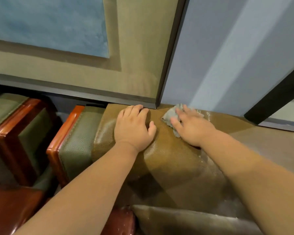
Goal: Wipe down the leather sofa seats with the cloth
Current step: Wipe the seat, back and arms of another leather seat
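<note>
Right hand [192,126] presses flat on cloth [170,116]; sofa [168,160] beneath.

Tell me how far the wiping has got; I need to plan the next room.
Done: I cannot tell; no stretch looks clearly wiped. In hand: the right hand presses the crumpled grey cloth flat on the top of the brown leather sofa back, by the wall, while the left hand rests beside it. Left: pale dusty specks on the leather towards the right.
</note>
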